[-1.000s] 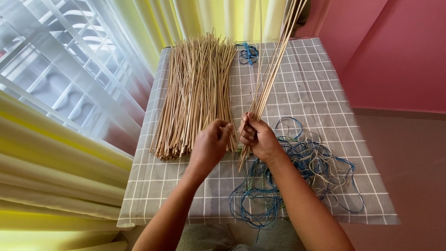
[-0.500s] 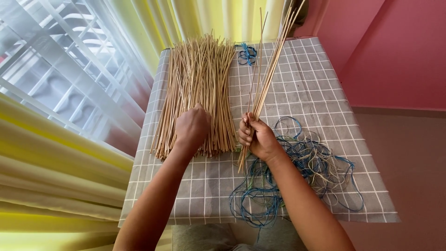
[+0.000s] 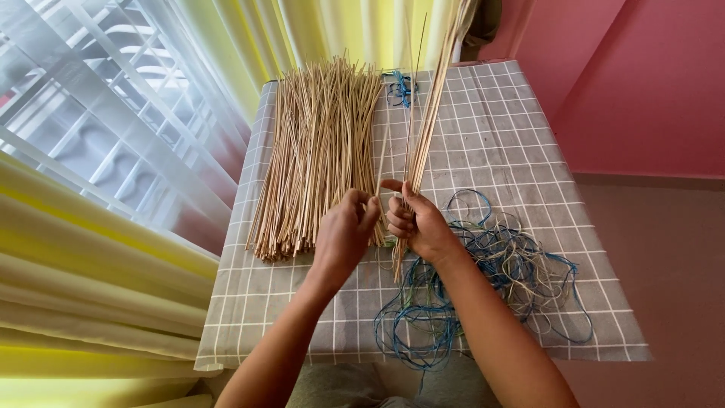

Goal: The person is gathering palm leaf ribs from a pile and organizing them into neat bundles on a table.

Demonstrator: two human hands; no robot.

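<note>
Our right hand point(image 3: 418, 224) fingers curl tight round upright bundle of thin tan reed sticks point(image 3: 428, 113), gripped near lower end; our left hand point(image 3: 346, 230) fingers pinch narrow on single stick, just beside bundle; flat heap of same tan sticks point(image 3: 317, 151) lies left on grey checked tablecloth point(image 3: 513, 128); tangled blue and straw-coloured cord point(image 3: 498, 272) sits under right wrist; risk we judge: loose grip lets bundle fan out; stick ends may snag cord.

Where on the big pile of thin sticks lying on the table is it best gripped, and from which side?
Probably the near end of the stick pile, from above beside the left hand: there the tips bunch tightly near the table edge, while the far ends fan out.
</note>
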